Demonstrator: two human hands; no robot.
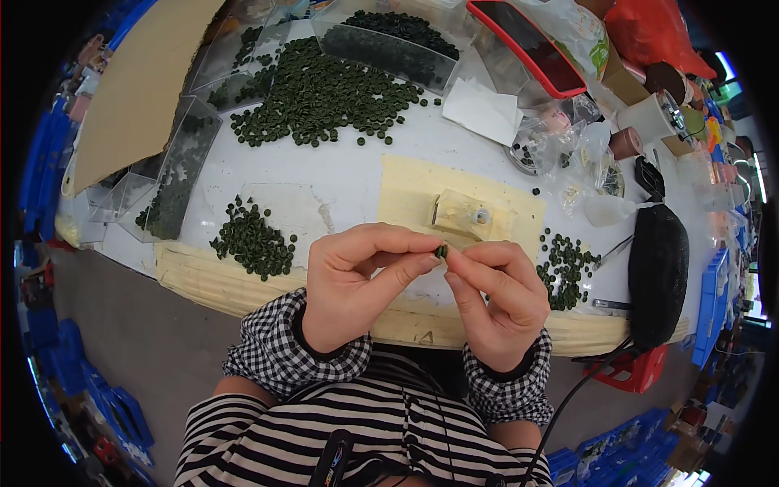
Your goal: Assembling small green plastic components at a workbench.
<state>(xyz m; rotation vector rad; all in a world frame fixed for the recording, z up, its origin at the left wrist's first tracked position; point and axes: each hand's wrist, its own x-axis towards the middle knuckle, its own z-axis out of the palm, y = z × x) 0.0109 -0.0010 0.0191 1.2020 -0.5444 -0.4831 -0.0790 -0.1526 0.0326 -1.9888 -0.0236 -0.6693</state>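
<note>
Green piece [441, 252]: here it is, a small dark green bit up between the two hands, raised over the near side of the worktop.
Left hand [353, 272]: thumb and forefinger close on the piece in a tight tip pinch, the other fingers curled behind.
Right hand [503, 304]: the forefinger tip comes right up to the piece, the thumb sits lower and apart; whether these fingers grip anything, I cannot tell.
Pinch: so little surface to hold! A slight roll of the fingertips or an uneven push from the right could, I judge, flick the piece loose.
Padded edge [219, 280]: close below the hands; a dropped piece might bounce off it toward the floor.
Right-hand pile [566, 268]: loose green pieces lie just beside the right wrist, so a careless sweep could scatter them; the left-hand pile [256, 242] runs the same risk from the other arm.
Yellowish block [473, 215]: just beyond the fingertips, its near side partly covered by the hands.
Hard to see: fingertips mask most of the piece, so its faces and any hole are unclear.
Cardboard sheet [138, 89]: it hides part of the clear trays on the left.
</note>
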